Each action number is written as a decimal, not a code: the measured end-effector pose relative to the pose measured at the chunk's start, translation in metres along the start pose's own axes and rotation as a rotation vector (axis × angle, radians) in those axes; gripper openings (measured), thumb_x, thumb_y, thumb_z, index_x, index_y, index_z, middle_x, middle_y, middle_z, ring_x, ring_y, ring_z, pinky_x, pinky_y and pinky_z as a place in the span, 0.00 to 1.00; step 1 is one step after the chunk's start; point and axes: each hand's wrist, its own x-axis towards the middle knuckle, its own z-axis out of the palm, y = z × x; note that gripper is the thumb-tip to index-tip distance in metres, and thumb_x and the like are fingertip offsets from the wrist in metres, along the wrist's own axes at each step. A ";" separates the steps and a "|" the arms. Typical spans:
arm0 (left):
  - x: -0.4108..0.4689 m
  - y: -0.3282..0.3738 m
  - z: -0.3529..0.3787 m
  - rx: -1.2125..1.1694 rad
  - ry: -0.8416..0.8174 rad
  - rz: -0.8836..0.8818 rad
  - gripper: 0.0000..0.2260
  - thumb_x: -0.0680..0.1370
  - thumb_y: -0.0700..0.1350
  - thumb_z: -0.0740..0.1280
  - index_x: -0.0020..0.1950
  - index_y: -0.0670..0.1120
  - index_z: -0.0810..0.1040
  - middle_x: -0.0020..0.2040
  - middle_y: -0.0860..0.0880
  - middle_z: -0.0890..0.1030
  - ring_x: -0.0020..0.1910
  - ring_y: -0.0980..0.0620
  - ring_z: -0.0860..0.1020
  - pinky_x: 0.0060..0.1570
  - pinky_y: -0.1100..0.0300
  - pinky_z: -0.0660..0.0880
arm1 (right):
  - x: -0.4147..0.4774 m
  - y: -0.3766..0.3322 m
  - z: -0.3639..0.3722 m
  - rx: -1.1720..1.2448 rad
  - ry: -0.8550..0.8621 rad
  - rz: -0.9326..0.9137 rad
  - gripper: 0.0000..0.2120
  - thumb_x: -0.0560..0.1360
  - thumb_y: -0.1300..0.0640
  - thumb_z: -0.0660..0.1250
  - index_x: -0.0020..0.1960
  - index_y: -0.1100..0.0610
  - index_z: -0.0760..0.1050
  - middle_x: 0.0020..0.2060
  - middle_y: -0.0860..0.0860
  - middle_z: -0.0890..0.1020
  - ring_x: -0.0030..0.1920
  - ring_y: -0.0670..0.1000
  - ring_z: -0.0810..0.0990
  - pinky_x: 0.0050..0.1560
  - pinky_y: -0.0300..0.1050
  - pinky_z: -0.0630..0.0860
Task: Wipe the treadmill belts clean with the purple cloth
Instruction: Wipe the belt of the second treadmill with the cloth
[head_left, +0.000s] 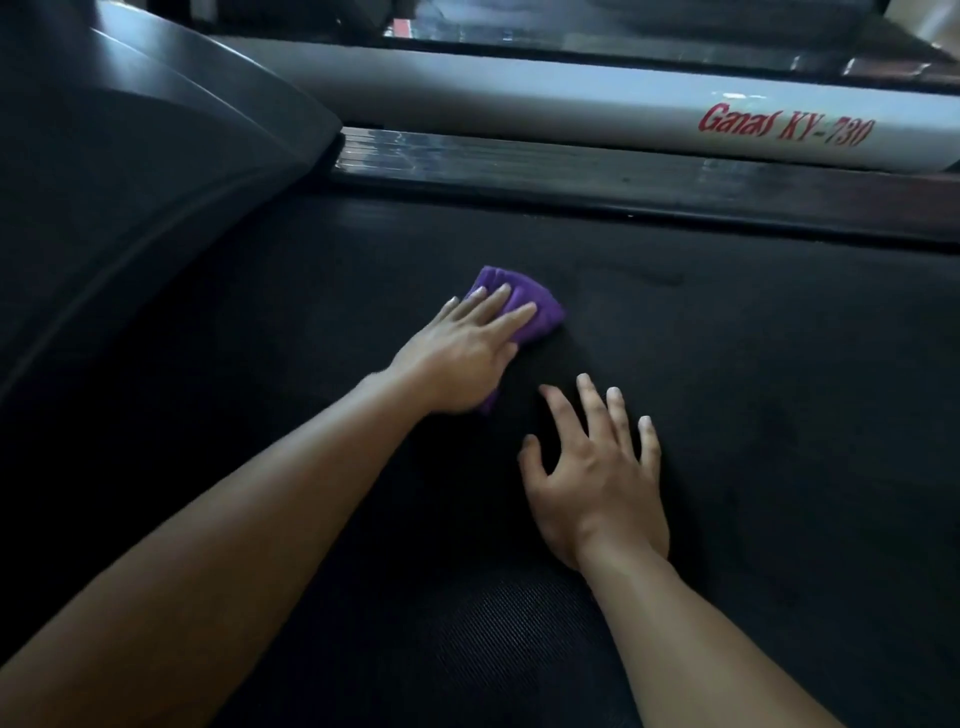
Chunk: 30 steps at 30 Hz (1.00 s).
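1. Two hands down on the treadmill belt (779, 389), so we're going left to right. Far left is the big dark motor cover (130, 182), curved and a bit shiny, sitting right at the end of the belt.
2. Next up is our left hand (457, 358), arm reaching in from the bottom left. It's lying palm-down on the purple cloth (540, 306). The fingers (511, 318) are straight and close to each other with just small gaps, pressing the cloth flat instead of grabbing it. We can't see the thumb.
3. The cloth itself is bunched into a small pad on the belt, near the motor cover end. Most of it sticks out past the fingertips, and a little purple corner peeks out under the heel of the hand.
4. Just right of that and nearer to us is our right hand (597, 478). It's holding nothing, palm on the bare belt. Its fingers (592, 400) are fanned well apart with the thumb out to the side, only slightly bent. It's close to the cloth but not touching it.
5. Further right the belt is just black textured surface. Along its far edge runs a dark ribbed side rail (571, 171), glossy in spots.
6. Behind the rail is a grey frame (519, 104) with red lettering (787, 127) reading "Ganas KY-730" up at the top right.
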 end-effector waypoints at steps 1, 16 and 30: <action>-0.021 -0.008 0.001 -0.002 0.003 -0.003 0.23 0.83 0.53 0.50 0.78 0.59 0.49 0.80 0.51 0.46 0.78 0.51 0.44 0.76 0.52 0.43 | 0.000 0.000 0.000 0.004 -0.001 0.002 0.28 0.79 0.38 0.49 0.78 0.40 0.52 0.80 0.45 0.47 0.79 0.49 0.40 0.78 0.55 0.37; -0.035 -0.076 -0.017 0.008 0.130 -0.521 0.24 0.83 0.52 0.50 0.79 0.52 0.50 0.80 0.44 0.47 0.78 0.43 0.47 0.75 0.48 0.46 | -0.001 -0.001 -0.002 -0.016 -0.016 0.012 0.29 0.79 0.39 0.49 0.79 0.40 0.51 0.80 0.46 0.47 0.80 0.50 0.41 0.78 0.55 0.37; -0.190 -0.117 -0.016 -0.052 0.125 -0.527 0.24 0.83 0.53 0.50 0.79 0.52 0.54 0.79 0.43 0.51 0.78 0.44 0.51 0.75 0.47 0.47 | -0.001 -0.002 0.000 -0.057 0.000 0.012 0.28 0.79 0.39 0.50 0.78 0.40 0.53 0.80 0.46 0.49 0.80 0.50 0.43 0.78 0.55 0.39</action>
